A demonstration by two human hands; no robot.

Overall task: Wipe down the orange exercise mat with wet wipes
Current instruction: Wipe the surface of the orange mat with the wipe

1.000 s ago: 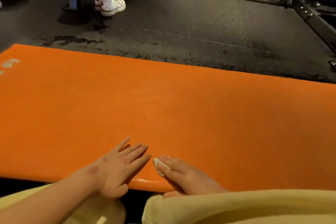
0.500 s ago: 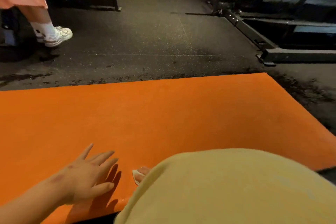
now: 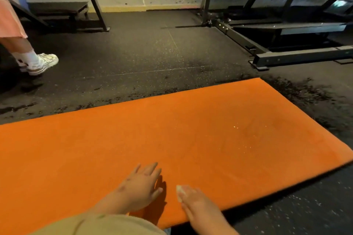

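The orange exercise mat (image 3: pixel 191 135) lies flat on the dark gym floor and fills the lower half of the view; its right end shows. My left hand (image 3: pixel 139 187) hovers just above the mat near its near edge, fingers spread, holding nothing. Just to its right, my right hand (image 3: pixel 198 204) presses a small crumpled white wet wipe (image 3: pixel 180 192) onto the mat under its fingertips. A yellow sleeve (image 3: pixel 107 225) covers my left forearm at the bottom edge.
Dark rubber floor (image 3: pixel 152 59) surrounds the mat, with wet patches along its far edge. A black steel rack base (image 3: pixel 298 57) stands at back right. A person's leg and white shoe (image 3: pixel 44 62) are at far left. A low black bench (image 3: pixel 59 11) sits by the wall.
The view has swung right and up, so the mat's right end now shows. My right hand, hidden behind the yellow cloth half a second ago, is in full view, still on the wipe.
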